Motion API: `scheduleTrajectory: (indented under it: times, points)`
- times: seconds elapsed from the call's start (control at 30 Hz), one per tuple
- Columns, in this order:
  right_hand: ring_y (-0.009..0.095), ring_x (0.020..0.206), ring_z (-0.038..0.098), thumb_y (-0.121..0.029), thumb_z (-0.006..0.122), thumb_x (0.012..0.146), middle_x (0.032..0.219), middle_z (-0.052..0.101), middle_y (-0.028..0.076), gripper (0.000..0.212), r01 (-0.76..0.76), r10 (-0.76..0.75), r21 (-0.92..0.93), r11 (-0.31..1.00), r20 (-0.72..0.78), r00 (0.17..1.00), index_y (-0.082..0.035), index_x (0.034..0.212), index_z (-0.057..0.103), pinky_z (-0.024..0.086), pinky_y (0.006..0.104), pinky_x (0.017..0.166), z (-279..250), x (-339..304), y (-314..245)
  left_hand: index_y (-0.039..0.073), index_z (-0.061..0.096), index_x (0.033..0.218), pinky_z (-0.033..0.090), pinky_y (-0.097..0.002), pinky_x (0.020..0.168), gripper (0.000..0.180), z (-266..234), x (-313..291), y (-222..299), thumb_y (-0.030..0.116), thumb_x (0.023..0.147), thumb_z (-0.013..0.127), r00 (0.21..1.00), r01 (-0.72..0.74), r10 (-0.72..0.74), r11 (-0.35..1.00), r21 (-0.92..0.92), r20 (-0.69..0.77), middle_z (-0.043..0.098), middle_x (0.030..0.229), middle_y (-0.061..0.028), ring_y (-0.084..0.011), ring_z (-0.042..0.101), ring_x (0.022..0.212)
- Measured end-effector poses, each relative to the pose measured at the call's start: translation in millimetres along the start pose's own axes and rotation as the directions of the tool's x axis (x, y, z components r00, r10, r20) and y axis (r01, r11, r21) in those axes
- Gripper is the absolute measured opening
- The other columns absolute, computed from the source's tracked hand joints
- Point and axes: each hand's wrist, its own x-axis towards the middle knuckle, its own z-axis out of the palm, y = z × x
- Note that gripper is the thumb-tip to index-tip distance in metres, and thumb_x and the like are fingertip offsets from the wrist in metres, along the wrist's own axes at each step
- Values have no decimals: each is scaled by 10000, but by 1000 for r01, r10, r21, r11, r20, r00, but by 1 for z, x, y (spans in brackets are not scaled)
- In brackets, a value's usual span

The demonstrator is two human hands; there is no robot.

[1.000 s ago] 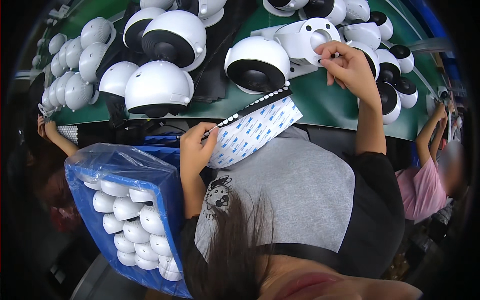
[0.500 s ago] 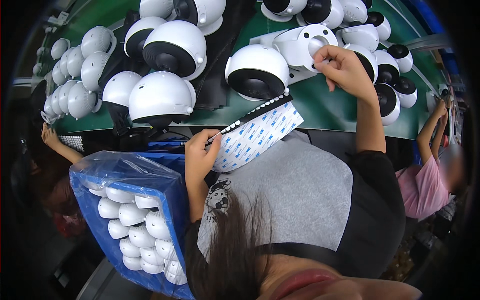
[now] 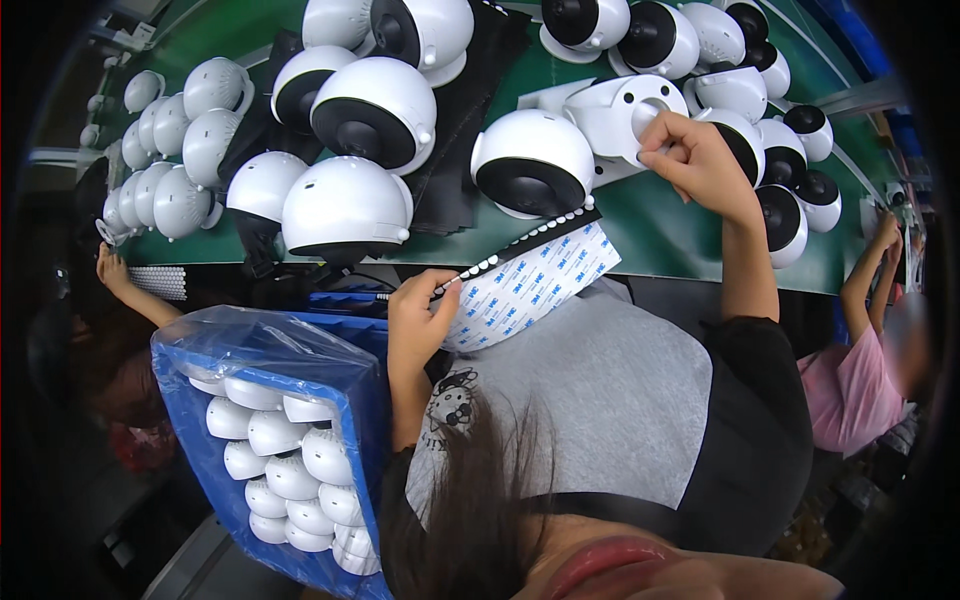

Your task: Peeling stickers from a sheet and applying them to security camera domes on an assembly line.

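My left hand (image 3: 412, 318) pinches the near end of an adhesive pad sheet (image 3: 535, 288). The sheet has a white backing with blue print and a black edge lined with small white dots. Its far end reaches a white dome camera (image 3: 532, 162) with a black front, lying on its side. Behind that camera stands a white bracket (image 3: 605, 115) with round holes in its face. Over this face my right hand (image 3: 697, 165) is closed, thumb and fingertips together at the hole's edge. Whatever is between those fingertips is too small to make out.
Several white dome cameras (image 3: 375, 112) crowd the green bench (image 3: 440, 250), some on black sheets (image 3: 450, 175). A blue crate (image 3: 365, 440) lined with clear plastic holds white domes at my left. Other people's arms (image 3: 140, 295) reach in at both sides, one beside a pink sleeve (image 3: 845, 385).
The whole view has shifted slightly, so everything sits a little further right and lower. Both hands keep nearly the same places against the sheet and the bracket.
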Motion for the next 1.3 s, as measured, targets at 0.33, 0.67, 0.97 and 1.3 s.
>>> scheduleTrajectory:
  times: [0.33,0.67,0.97,1.3]
  points:
    - [33,494,417,-15,611,703,758,510,-5,217,106,-107,-69,992,-12,994,-46,899,524,308,179,440,1,2,-6,48,637,828,455,-347,665,194,-1,1,-1,184,699,690,986,-148,154,984,98,-60,646,791,-101,-274,611,723]
    - [222,1074,474,-106,540,834,1117,526,107,231,358,-552,-479,801,-362,751,-21,1048,558,356,280,854,-10,6,-8,81,609,781,379,-325,636,152,7,0,-17,210,716,657,884,-375,442,864,335,-151,597,743,-50,-210,568,708]
    - [142,587,550,-131,544,848,587,537,42,212,-25,27,-209,978,7,1000,52,742,563,421,256,562,1,21,-14,55,583,876,459,-380,655,246,14,-6,-26,227,719,662,978,-168,174,984,59,-117,612,797,-109,-296,595,732]
    - [84,536,348,-265,523,867,519,361,13,365,140,-77,-233,962,261,962,29,662,454,304,276,493,-17,13,14,86,657,822,469,-344,598,247,14,4,-28,314,727,666,957,-267,278,957,116,-88,627,749,-85,-274,603,670]
